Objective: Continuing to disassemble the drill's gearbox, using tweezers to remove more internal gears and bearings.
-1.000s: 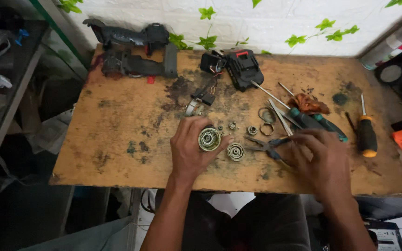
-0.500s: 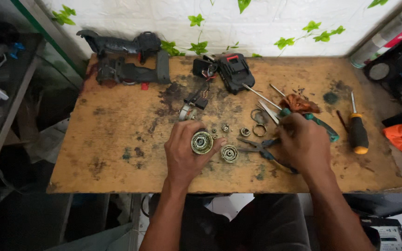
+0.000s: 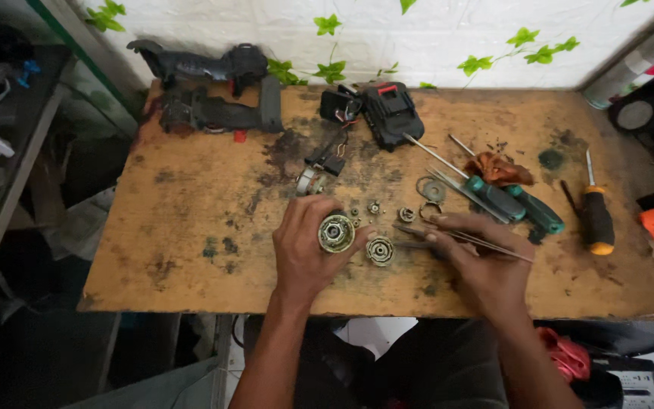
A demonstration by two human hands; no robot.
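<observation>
Head view: small-parts work on a gear housing, mid-assembly by the look of it.
Left hand [image 3: 306,246] gripped the round housing [image 3: 336,233] upright on the bench [image 3: 191,227]; right hand [image 3: 482,265] pinched tweezers [image 3: 463,239], tips just beside a second gear [image 3: 380,251]. Next likely needed a fine, steady pick. Loose rings [image 3: 431,189] and screwdrivers [image 3: 505,198] crowded beyond the right hand.
</observation>
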